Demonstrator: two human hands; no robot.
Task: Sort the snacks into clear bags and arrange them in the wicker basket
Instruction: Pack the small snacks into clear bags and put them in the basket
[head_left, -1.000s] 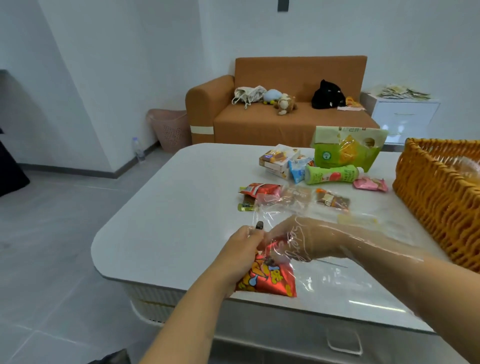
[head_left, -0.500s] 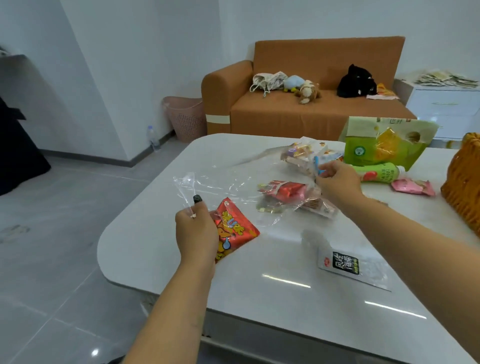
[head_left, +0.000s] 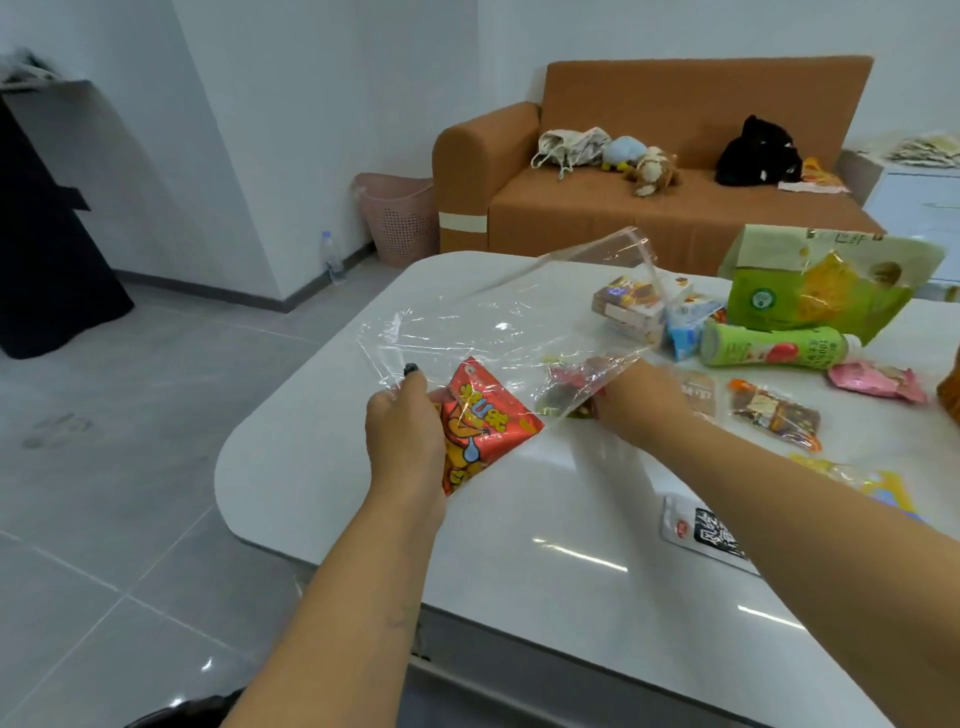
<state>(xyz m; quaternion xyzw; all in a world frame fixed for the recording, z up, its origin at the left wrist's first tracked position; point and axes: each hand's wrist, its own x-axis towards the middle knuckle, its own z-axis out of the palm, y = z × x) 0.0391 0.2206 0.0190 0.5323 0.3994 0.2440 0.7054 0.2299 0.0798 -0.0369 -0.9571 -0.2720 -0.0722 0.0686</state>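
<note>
My left hand (head_left: 402, 431) pinches the edge of a clear plastic bag (head_left: 488, 327) that billows above the white table (head_left: 545, 519). An orange-red snack packet (head_left: 483, 426) sits at the bag's lower part, against my left palm. My right hand (head_left: 641, 400) grips a small red-wrapped snack (head_left: 569, 387) at the bag's right side, seen through the plastic. Only a sliver of the wicker basket (head_left: 950, 389) shows at the right edge.
Loose snacks lie at the table's right: a green bottle (head_left: 774, 351), a large green bag (head_left: 826, 291), boxed snacks (head_left: 631, 304), a pink packet (head_left: 878, 382), a brown packet (head_left: 774, 418) and a white labelled pouch (head_left: 711, 535). An orange sofa (head_left: 649, 171) stands behind.
My right hand came back from the snack pile toward the bag, holding a red snack. The bag has lifted and spread wider. My left hand keeps its hold.
</note>
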